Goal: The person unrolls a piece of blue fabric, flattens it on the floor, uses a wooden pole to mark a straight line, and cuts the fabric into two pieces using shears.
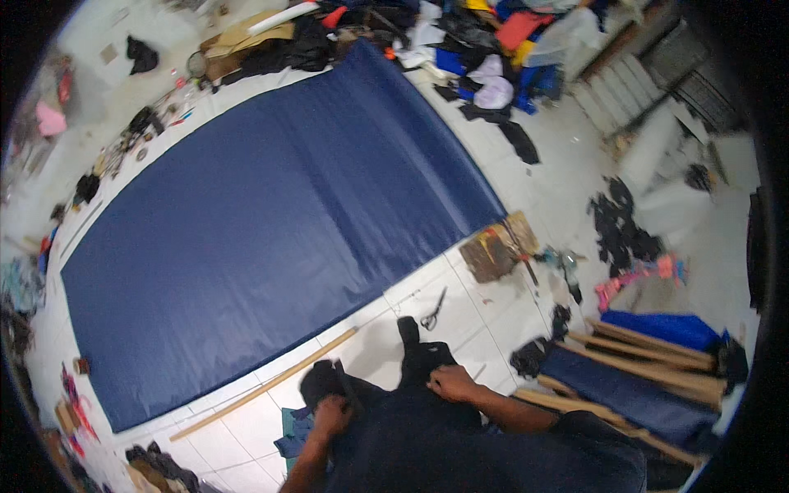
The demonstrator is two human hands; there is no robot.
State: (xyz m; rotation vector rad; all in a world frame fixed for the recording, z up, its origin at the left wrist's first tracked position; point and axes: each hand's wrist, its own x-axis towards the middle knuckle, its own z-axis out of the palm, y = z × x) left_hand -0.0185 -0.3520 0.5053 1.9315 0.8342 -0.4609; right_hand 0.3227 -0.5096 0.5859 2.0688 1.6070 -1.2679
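Head view: both hands are low in the picture, well apart, over dark cloth [427,355] that looks like the wearer's own clothing. The left hand [332,416] is bent on it, and the right hand [451,384] curls at its edge; whether either pinches a fold, I cannot tell. Neither touches the sheet [246,238].

From the hands, teal cloth [289,434] lies just beside the left arm at 8 o'clock. A stick [267,383] runs from about 9 toward 11 o'clock, along the sheet's near edge. Scissors [434,311] lie at 1 o'clock on the tiled floor [475,329], out of the grasp.

The sheet fills 10 to 12 o'clock. It is navy, smooth and faintly glossy, with a curved far side, though the lens may add to that. Creases or ridges cross its right part, and its right end looks turned or rolled.

I judge the laying-out largely done. No cut or mark shows on the sheet; what remains, the picture does not settle.

Farther out, strips [649,366] lie at 3 o'clock, scraps [620,226] at 2, and a cloth heap [526,33] between 12 and 1.
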